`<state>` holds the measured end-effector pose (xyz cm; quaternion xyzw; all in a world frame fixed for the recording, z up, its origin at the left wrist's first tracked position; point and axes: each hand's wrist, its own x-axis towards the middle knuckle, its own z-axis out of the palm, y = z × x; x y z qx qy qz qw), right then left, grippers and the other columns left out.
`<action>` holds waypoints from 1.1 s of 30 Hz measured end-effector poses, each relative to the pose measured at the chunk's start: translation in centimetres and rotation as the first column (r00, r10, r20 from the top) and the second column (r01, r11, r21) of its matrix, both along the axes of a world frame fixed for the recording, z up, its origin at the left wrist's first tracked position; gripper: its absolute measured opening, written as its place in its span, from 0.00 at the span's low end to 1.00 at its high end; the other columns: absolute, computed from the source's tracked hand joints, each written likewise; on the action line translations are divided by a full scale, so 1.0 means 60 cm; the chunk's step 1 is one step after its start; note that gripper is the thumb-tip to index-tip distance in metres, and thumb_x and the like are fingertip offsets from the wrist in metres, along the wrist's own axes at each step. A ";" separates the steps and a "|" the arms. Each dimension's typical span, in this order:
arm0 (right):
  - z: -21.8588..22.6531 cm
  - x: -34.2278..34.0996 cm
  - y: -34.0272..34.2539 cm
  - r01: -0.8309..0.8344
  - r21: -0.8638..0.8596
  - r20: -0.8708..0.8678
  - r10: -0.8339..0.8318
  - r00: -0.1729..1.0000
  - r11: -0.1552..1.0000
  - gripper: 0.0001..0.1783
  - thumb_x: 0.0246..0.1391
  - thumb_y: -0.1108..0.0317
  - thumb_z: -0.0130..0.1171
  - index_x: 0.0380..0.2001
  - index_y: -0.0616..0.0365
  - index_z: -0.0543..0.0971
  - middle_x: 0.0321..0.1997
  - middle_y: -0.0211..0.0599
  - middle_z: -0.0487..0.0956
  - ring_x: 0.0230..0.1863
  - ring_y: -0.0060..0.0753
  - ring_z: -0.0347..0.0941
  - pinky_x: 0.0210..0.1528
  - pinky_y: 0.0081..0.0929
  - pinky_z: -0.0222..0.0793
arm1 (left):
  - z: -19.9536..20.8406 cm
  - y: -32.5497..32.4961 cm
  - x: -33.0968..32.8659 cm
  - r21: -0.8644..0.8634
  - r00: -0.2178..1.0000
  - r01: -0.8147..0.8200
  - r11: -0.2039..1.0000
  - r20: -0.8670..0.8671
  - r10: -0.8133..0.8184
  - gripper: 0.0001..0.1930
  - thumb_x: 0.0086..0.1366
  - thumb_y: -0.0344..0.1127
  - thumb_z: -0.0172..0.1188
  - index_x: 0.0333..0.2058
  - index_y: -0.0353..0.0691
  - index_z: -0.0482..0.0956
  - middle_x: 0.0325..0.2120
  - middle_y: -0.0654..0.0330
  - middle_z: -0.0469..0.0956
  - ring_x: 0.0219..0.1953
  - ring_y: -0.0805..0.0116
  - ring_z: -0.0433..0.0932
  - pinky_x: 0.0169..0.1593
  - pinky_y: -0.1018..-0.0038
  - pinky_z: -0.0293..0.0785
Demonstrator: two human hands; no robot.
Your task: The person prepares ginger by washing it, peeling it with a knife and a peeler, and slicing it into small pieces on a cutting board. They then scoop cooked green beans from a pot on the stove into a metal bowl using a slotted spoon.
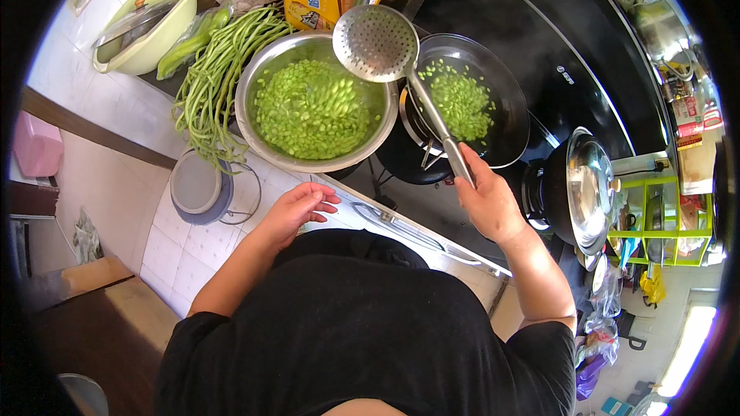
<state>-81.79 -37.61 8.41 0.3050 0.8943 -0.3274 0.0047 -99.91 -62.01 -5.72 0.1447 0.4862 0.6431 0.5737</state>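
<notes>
My right hand [491, 202] is closed round the handle of a perforated steel skimmer [376, 43]. The skimmer's round head is over the far right rim of a steel basin [246, 117], and no green pieces show on the part facing me. Chopped green bean pieces [312, 112] lie in the basin, some of them blurred. Right of it, a dark frying pan [510, 127] on the stove holds more chopped green pieces [460, 100]. My left hand [299, 212] is in front of the basin, near my body, its fingers loosely bent and apart with nothing visible in them.
Long green beans [223, 69] hang over the counter edge left of the basin. Behind them stand a pale green tub [158, 23] and a yellow box [312, 4]. A lidded wok [590, 189] sits to the right. A grey lidded bucket [202, 187] stands below the counter.
</notes>
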 end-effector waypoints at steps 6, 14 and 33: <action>-0.003 0.020 0.032 0.173 0.104 -0.117 -0.161 0.980 0.979 0.28 0.51 0.65 0.49 0.57 0.50 0.60 0.34 0.56 0.75 0.36 0.55 0.72 0.39 0.39 0.67 | 0.005 0.001 0.004 -0.021 1.000 -0.016 1.000 -0.010 0.016 0.13 0.65 0.40 0.45 0.43 0.39 0.69 0.41 0.58 0.73 0.42 0.70 0.71 0.43 0.74 0.67; -0.026 0.105 0.134 0.364 0.501 0.077 -0.459 0.885 0.785 0.28 0.51 0.60 0.47 0.58 0.45 0.61 0.34 0.55 0.76 0.37 0.55 0.72 0.40 0.41 0.67 | 0.004 0.010 0.004 -0.018 1.000 0.010 1.000 -0.023 -0.010 0.12 0.66 0.38 0.42 0.42 0.39 0.69 0.40 0.56 0.73 0.41 0.69 0.72 0.43 0.74 0.67; -0.010 0.098 0.092 0.368 -0.768 0.082 -0.489 0.868 0.524 0.09 0.54 0.68 0.45 0.38 0.58 0.68 0.16 0.28 0.69 0.11 0.19 0.61 0.11 0.17 0.49 | 0.008 0.045 0.016 -0.018 0.996 0.088 0.996 -0.006 -0.088 0.12 0.66 0.37 0.42 0.42 0.38 0.69 0.40 0.56 0.73 0.41 0.68 0.72 0.43 0.74 0.68</action>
